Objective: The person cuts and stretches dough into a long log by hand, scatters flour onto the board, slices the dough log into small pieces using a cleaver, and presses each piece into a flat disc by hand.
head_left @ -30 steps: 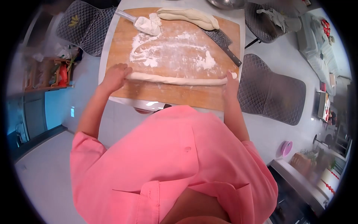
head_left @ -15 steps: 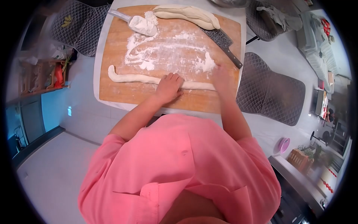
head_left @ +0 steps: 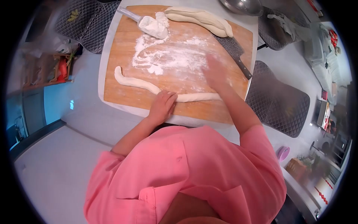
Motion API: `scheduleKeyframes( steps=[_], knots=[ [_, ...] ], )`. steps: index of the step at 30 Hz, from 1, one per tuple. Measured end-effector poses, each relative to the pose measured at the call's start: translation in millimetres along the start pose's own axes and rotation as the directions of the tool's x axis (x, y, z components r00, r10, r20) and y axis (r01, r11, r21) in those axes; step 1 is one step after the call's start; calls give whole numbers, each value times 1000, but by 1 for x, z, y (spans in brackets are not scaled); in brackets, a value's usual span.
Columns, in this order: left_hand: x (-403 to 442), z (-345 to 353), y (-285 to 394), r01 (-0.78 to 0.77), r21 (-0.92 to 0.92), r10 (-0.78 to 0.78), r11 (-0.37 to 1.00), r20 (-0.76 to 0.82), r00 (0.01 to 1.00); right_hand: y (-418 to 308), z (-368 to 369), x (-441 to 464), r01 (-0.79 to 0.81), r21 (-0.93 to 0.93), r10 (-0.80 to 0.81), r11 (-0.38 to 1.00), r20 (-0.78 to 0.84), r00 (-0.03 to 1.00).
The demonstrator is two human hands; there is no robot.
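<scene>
A long rope of dough (head_left: 197, 98) lies across the near part of a wooden board (head_left: 194, 110), its left end bent up. My left hand (head_left: 163, 105) is over the middle of the rope, its fingers curled together on the dough. Above the rope's right part, over the floured area, my right hand (head_left: 216, 72) is smeared by motion; its fingers are not clear. White flour (head_left: 171, 59) is spread over the middle of the board.
A scoop (head_left: 128, 14) of flour lies at the board's far left. Farther back rests a thick dough piece (head_left: 201, 18), touching a cleaver (head_left: 231, 48) whose handle points toward the right edge. A metal bowl (head_left: 244, 5) stands behind. Quilted chairs (head_left: 279, 99) flank the table.
My right hand has lifted off the rope's right end and moved left and away over the flour. My left hand stays on the rope, which now bends more near it. The view has shifted slightly.
</scene>
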State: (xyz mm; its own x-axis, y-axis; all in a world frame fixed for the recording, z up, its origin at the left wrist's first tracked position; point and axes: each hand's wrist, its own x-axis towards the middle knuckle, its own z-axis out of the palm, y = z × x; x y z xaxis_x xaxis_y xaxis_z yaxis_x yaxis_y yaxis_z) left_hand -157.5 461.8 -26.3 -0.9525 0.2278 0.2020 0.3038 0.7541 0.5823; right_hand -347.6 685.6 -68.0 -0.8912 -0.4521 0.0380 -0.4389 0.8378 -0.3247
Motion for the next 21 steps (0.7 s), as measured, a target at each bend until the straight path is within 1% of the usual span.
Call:
scheduleKeyframes(
  steps=[1,2,3,4,5,6,7,8,9,10,12,13,14,15,16,17,18,19,20,21],
  knots=[
    [-3,2,0,-36,-15,35,999,-38,999,-19,7,13,65,108,-72,992,65,995],
    [-6,3,-1,-69,-20,69,997,-25,997,-43,14,27,119,217,-148,969,122,981],
    [-8,2,2,-71,-20,70,997,-22,997,-69,16,40,202,254,-249,946,167,954],
    [-10,1,7,-93,26,93,995,15,996,-99,5,49,211,374,-323,903,266,908],
    [-11,2,10,-119,70,116,990,52,992,-132,-21,51,201,321,-331,925,427,842],
    [-13,3,12,-122,67,119,990,52,992,-146,-14,53,325,299,-438,897,506,743],
    [-14,5,15,-125,48,121,991,75,990,-151,-18,47,322,298,-435,899,507,744],
    [-16,6,17,-127,29,124,991,97,988,-156,-23,36,524,246,-572,816,480,665],
    [-19,7,18,-129,26,126,991,98,987,-158,-26,29,699,187,-690,690,462,557],
    [-21,9,19,-140,28,137,990,84,987,-142,-10,22,798,131,-762,588,421,492],
    [-27,11,18,-153,28,151,988,71,986,-90,8,9,890,141,-895,434,182,407],
    [-30,12,16,-153,57,147,987,99,984,-71,-9,2,803,240,-823,546,333,460],
    [-31,12,16,-153,87,142,984,126,982,-51,-27,-5,689,312,-734,655,482,479],
    [-31,11,17,-154,86,142,984,126,982,-24,-27,-11,666,255,-686,701,497,531],
    [-31,10,20,-118,147,91,982,182,979,-2,-26,-16,639,197,-635,743,508,582],
    [-30,10,22,-87,209,37,974,233,972,10,-33,-20,638,196,-634,744,508,583],
    [-30,12,21,-88,209,38,974,232,972,18,-41,-23,530,104,-515,842,447,731],
    [-29,17,18,-55,216,1,975,243,970,22,-44,-24,397,24,-378,917,366,851],
    [-26,20,14,-24,223,-34,974,254,966,21,-44,-30,307,52,-303,950,383,873],
    [-20,21,13,-27,223,-32,975,257,966,9,-51,-40,304,52,-300,951,383,874]
  ],
)
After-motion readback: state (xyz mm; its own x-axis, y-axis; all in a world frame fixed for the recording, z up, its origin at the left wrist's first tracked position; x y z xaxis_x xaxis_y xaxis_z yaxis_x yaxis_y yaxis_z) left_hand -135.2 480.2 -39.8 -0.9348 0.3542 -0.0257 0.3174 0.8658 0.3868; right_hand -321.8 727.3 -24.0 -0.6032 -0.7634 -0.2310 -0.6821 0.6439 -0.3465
